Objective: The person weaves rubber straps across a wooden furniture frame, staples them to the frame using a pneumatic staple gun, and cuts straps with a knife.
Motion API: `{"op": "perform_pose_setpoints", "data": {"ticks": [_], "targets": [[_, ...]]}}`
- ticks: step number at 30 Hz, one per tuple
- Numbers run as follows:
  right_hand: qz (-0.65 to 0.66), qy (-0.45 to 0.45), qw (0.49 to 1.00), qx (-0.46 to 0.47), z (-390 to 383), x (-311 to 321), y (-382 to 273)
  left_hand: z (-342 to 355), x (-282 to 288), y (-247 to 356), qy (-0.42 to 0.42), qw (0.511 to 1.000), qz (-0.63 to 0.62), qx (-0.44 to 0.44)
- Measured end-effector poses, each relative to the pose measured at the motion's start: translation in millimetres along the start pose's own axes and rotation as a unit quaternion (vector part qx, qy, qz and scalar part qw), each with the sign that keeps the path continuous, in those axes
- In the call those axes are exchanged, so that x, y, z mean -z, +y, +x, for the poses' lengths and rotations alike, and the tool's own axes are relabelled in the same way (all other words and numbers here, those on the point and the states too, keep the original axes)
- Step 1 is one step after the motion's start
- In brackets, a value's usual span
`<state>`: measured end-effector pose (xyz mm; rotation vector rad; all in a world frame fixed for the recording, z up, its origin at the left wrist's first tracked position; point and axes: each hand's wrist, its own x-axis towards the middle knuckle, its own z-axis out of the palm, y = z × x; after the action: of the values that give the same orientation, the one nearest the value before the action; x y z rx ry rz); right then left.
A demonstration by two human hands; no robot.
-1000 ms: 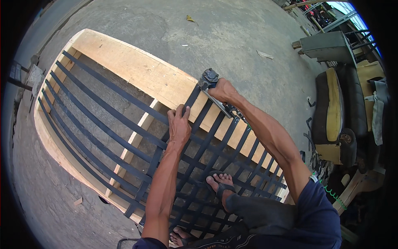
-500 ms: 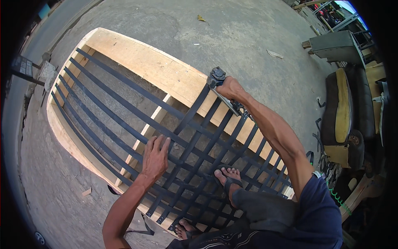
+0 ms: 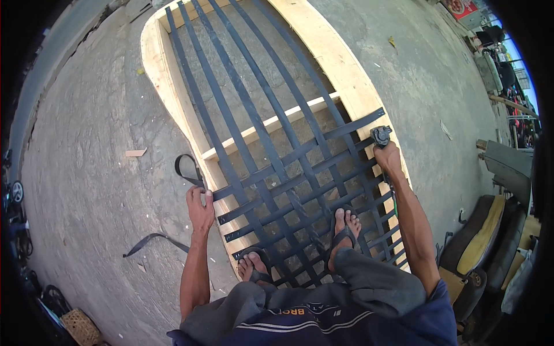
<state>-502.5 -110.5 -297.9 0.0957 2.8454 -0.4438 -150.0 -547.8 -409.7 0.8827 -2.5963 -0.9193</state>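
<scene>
A wooden frame [image 3: 358, 75] lies on the ground below me, strung with black webbing straps [image 3: 254, 106] that run lengthwise and are interwoven with crosswise ones. At its left edge my left hand [image 3: 200, 210] is closed on the end part of the foremost crosswise strap [image 3: 271, 168], thumb against the strap. A loose loop of strap [image 3: 187, 167] curls out just beyond that hand. My right hand [image 3: 388, 157] grips a black staple gun [image 3: 381, 136] at the frame's right rail, beside the strap's other end, which lies on the wood.
My feet [image 3: 346, 225] in sandals stand among the woven straps. A wooden crosspiece [image 3: 288, 118] spans the frame. A cut strap [image 3: 153, 242] and a wood scrap [image 3: 136, 153] lie on the concrete at left. Old seat cushions [image 3: 482, 236] stand at right.
The view has turned, so the frame now points more away from me. My left hand has gone from the middle of the straps to the left rail. The staple gun stays by the right rail.
</scene>
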Motion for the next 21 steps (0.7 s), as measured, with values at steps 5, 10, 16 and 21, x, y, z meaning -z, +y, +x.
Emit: {"op": "perform_pose_setpoints", "data": {"ticks": [5, 10, 16, 21], "targets": [[-0.014, 0.013, 0.999, 0.036, -4.3, -35.5, 11.4, 7.4, -18.3, -21.4, -0.073, 0.946, -0.043, 0.313], [-0.099, 0.031, 0.994, 0.023, -22.1, -42.7, 9.7, 12.7, -15.7, -4.5, -0.084, 0.931, -0.052, 0.352], [-0.106, 0.014, 0.993, 0.044, -9.6, -50.6, 19.2, 26.6, 2.4, -25.6, -0.112, 0.984, -0.041, 0.133], [-0.097, 0.026, 0.994, 0.049, -19.9, -52.1, 7.4, 30.8, 8.2, -8.9, -0.181, 0.976, 0.096, 0.081]]}}
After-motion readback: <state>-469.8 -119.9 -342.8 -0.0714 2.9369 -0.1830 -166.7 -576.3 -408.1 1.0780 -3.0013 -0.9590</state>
